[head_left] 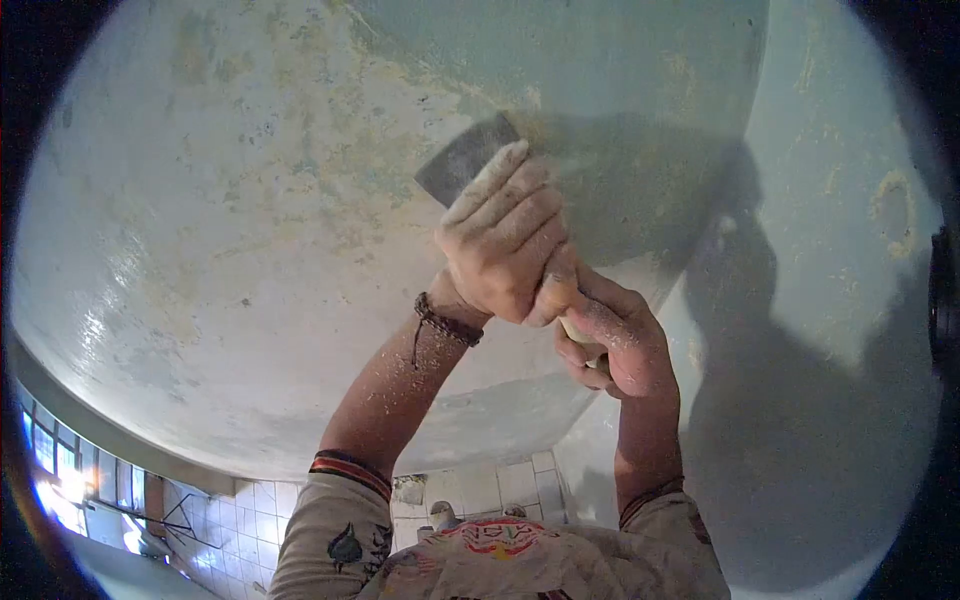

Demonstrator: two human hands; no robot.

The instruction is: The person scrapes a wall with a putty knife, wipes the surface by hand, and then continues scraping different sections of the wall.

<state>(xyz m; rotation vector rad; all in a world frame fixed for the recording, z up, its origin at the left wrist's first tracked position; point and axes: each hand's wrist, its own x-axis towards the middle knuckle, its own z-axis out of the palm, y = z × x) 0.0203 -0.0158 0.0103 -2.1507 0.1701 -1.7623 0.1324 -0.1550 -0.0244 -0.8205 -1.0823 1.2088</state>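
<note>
A scraper (462, 166) with a broad, dark, flat blade lies against the wall, tilted toward the upper left. My left hand (505, 238) is closed over the tool just behind the blade, its fingers stretched toward the metal and dusted with white powder. Lower and to the right, my right hand (632, 342) wraps round the handle, a pale bit of which shows between the fingers. Around the blade, the wall (300, 200) is patchy: whitish scraped areas on the left, pale green paint on the upper right. Pale flakes cling to my left forearm.
An adjoining green wall (840, 250) meets this one at a corner on the right and carries my shadow. White floor tiles (485, 490) lie below. At the lower left is a bright window (70, 465) with bars.
</note>
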